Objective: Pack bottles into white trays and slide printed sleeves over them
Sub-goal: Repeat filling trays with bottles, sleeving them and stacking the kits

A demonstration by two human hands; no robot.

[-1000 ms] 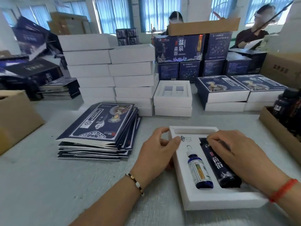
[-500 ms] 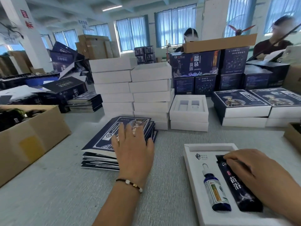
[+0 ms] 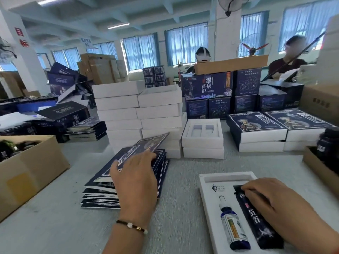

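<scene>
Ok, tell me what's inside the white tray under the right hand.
The white tray holds a blue dropper bottle and a dark printed tube side by side. The right hand covers the tube's upper part. The tray's near end is out of frame.

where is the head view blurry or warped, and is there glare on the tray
Head view: wide-angle warp bends the ceiling beams and pillars outward; the dark bottle at the right edge is blurred, and so are the far workers. The white tray shows no glare, only soft even daylight. Left hand and right hand are fairly sharp.
</scene>
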